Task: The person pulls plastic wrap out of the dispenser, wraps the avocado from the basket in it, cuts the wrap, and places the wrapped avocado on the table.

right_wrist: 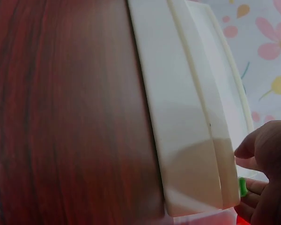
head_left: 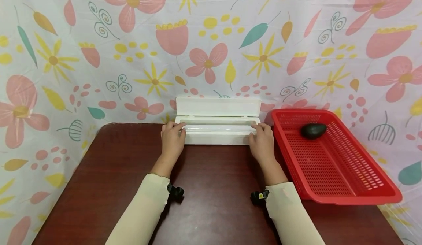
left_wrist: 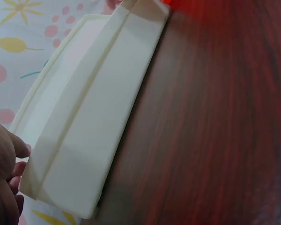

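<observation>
A long white cling film dispenser (head_left: 217,139) stands at the back of the table with its hinged lid (head_left: 217,107) raised. A shiny, whitish roll (head_left: 217,128) lies lengthwise inside the box. My left hand (head_left: 173,137) grips the dispenser's left end, thumb over the rim and fingers at the end wall. At the opposite end my right hand (head_left: 262,141) holds on the same way. Next to the right fingers shows a small green piece (right_wrist: 243,186); what it belongs to is hidden. Neither wrist view shows the roll.
A red perforated basket (head_left: 329,197) stands close to the right hand and forearm, with a dark avocado-like item (head_left: 313,130) in it. The brown wooden table (head_left: 214,201) stretches in front of the dispenser. A floral-patterned curtain (head_left: 207,25) hangs right behind it.
</observation>
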{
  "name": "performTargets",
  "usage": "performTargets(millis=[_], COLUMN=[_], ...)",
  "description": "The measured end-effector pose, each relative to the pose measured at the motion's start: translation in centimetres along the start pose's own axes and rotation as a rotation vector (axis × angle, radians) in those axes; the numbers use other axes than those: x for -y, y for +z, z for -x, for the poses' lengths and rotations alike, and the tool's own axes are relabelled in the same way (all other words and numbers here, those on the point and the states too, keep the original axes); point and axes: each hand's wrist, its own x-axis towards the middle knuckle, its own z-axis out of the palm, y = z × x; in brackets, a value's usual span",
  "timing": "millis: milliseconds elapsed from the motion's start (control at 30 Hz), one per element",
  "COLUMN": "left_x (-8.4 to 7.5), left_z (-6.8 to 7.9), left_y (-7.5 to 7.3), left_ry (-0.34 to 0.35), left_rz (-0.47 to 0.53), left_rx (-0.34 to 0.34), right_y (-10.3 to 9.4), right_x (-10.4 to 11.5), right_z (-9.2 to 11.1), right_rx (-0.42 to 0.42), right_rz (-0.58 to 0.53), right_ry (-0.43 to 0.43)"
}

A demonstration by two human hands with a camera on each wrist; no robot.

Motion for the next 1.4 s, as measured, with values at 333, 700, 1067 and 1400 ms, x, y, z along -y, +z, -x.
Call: performTargets(millis=[333,700,1067,1400], left_x=[0.2,0.3,0.6,1.1], left_z=[-0.7,-1.2,-1.4,-1.8], left_y=[0.0,0.0,0.1,0.2], left_ry=[0.034,0.055,-0.009,-0.029], left_rz=[-0.152,-0.166,-0.080,0.027], left_rx=[0.180,0.241,0.225,0.161], right_y=[-0.1,0.0,0.1,0.2], right_x=[-0.7,-1.0,-1.1,-1.3], right_z=[0.0,0.1,-0.1,-0.4], right_rx=[-0.026,-0.073,-0.075,-0.072], right_rz=[-0.018,-0.021,-0.029,-0.049], right_ry=[0.049,0.046,0.046,0.058])
